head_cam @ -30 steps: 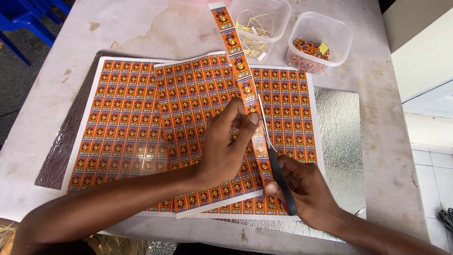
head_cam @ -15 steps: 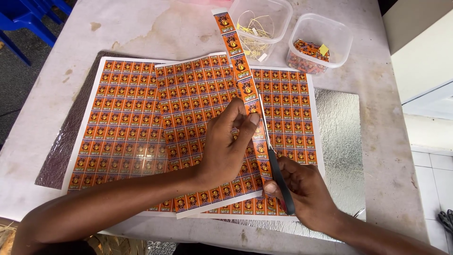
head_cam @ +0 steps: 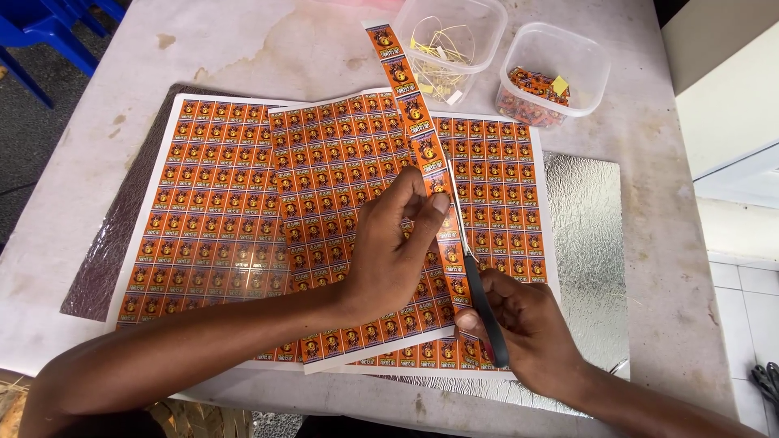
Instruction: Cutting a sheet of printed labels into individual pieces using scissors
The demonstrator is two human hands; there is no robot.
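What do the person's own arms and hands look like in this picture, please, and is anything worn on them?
Both arms are bare as far as the picture shows them: no sleeves, gloves, watch or bracelet. The left hand and the right hand show no rings on the fingers that can be seen. The fingernails look short and unpainted. Both forearms come in from the bottom edge, the left one long and slender.

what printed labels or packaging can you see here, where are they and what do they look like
Label sheets: flat on the table, grids of small orange rectangles, white margins.
Cut strip: one column of orange labels, lifted by the left hand.
Cut labels: orange heap in the right clear tub.
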